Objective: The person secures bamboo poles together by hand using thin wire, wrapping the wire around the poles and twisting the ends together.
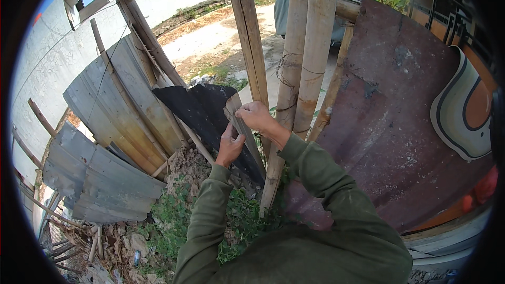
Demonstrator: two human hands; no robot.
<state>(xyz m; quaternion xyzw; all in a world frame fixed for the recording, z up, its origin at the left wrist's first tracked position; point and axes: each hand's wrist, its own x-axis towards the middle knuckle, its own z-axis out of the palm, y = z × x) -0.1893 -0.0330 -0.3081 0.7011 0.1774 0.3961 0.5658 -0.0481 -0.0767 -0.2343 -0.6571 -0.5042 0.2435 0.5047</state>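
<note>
A weathered wooden slat [252,138] stands along the right edge of a black corrugated sheet [202,108], in front of a split bamboo post [247,37]. My left hand [230,147] is closed at the slat, its index finger and thumb against the wood. Higher up, my right hand [256,117] is closed with bent fingers at the slat's upper part. Whatever lies within its fingertips is too small or hidden to name. Just right of my hands rise two thick bamboo poles [299,58] bound with thin wire [284,71].
Grey metal sheets [105,173] lean on bamboo at left. A large reddish-brown sheet [392,121] stands close at right, with a pale curved panel [460,108] beside it. Green plants [239,221] and rubble lie below. A covered vehicle [281,13] is parked beyond.
</note>
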